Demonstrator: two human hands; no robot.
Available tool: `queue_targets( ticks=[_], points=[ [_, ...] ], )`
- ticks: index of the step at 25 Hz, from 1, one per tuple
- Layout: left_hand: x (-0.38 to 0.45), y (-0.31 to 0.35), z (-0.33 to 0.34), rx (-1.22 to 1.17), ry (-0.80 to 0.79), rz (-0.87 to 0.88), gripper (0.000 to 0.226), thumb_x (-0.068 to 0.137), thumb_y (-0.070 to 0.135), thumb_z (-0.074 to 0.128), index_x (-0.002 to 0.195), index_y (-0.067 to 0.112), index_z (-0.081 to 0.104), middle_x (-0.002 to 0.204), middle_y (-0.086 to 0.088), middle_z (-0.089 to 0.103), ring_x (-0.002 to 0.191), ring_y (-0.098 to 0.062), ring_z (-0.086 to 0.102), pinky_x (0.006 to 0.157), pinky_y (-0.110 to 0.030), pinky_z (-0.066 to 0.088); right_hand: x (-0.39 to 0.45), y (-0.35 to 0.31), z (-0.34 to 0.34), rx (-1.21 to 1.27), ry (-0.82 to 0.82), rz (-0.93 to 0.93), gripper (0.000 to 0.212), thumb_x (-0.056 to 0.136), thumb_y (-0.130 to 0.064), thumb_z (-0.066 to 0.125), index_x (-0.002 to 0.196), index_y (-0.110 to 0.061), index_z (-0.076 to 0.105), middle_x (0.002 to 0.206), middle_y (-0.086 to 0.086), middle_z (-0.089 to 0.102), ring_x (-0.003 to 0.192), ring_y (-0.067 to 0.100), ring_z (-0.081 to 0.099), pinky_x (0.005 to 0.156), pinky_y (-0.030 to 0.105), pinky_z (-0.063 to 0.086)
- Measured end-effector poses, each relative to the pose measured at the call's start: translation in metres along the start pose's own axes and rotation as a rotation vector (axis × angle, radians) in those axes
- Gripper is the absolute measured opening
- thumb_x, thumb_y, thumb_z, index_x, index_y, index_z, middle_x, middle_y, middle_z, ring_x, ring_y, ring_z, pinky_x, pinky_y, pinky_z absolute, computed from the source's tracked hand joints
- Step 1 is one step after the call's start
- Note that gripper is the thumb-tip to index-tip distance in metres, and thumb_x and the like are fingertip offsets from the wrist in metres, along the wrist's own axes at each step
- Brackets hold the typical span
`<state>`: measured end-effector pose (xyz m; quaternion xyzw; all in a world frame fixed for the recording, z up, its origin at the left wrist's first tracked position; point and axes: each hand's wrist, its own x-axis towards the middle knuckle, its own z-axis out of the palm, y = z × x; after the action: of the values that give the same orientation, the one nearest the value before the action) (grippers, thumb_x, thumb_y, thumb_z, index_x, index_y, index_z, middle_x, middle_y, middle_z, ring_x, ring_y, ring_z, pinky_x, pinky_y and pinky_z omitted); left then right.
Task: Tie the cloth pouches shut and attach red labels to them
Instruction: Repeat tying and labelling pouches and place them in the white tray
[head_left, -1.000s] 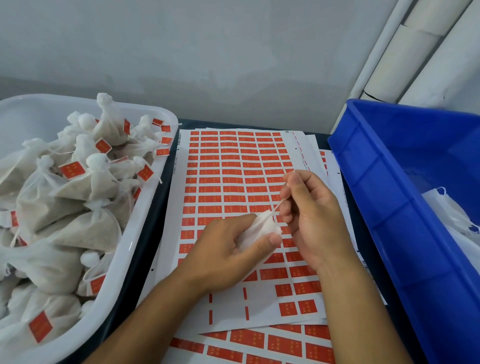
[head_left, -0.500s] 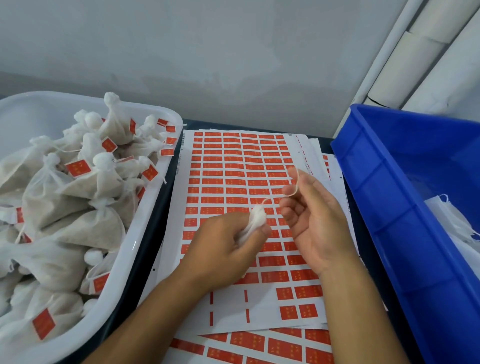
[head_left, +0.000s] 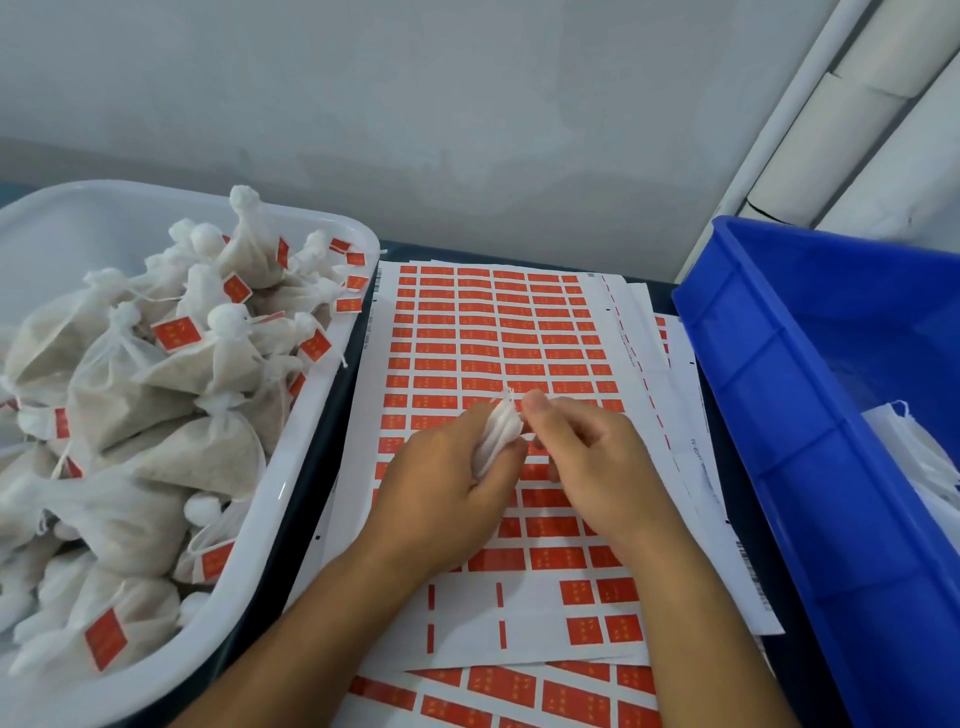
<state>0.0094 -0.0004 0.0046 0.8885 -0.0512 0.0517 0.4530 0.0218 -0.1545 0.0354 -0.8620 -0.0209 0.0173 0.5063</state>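
Observation:
My left hand (head_left: 447, 488) grips a small white cloth pouch (head_left: 497, 434) by its gathered neck, over the sheet of red labels (head_left: 498, 332). The pouch's top and string ends stick up between my two hands. My right hand (head_left: 592, 462) is close against the pouch on its right, fingers curled down and motion-blurred; I cannot tell whether they hold the string. Most of the pouch's body is hidden under my left palm.
A white tub (head_left: 311, 467) on the left holds several tied pouches with red labels. A blue bin (head_left: 779, 415) on the right holds white cloth (head_left: 919, 457) in its corner. More label sheets (head_left: 498, 691) lie stacked underneath, near the front edge.
My right hand, which held the string raised in a loop above the pouch, has come down beside the pouch. My left hand keeps gripping the pouch in about the same place.

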Motion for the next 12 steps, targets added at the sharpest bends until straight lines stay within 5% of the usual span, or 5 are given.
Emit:
queue_targets(
  ticks=[7, 12],
  points=[
    [-0.0026, -0.003, 0.0044, 0.101, -0.06, 0.074, 0.02, 0.093, 0.062, 0.051, 0.08, 0.047, 0.054, 0.071, 0.027, 0.059, 0.084, 0.015, 0.058, 0.055, -0.009, 0.042, -0.001, -0.0025, -0.0004, 0.224, 0.033, -0.063, 0.016, 0.094, -0.048, 0.062, 0.097, -0.041, 0.076, 0.1, -0.025, 0.073, 0.101, -0.003, 0.068, 0.075, 0.01, 0.055],
    [-0.0016, -0.0013, 0.0059, 0.133, -0.086, 0.051, 0.02, 0.092, 0.066, 0.051, 0.078, 0.052, 0.049, 0.073, 0.033, 0.055, 0.065, -0.001, 0.063, 0.057, -0.008, 0.04, 0.0001, -0.0031, -0.0043, 0.442, 0.03, 0.054, 0.022, 0.1, -0.046, 0.054, 0.094, -0.035, 0.073, 0.085, -0.007, 0.072, 0.08, 0.011, 0.071, 0.075, 0.022, 0.059]
  ],
)
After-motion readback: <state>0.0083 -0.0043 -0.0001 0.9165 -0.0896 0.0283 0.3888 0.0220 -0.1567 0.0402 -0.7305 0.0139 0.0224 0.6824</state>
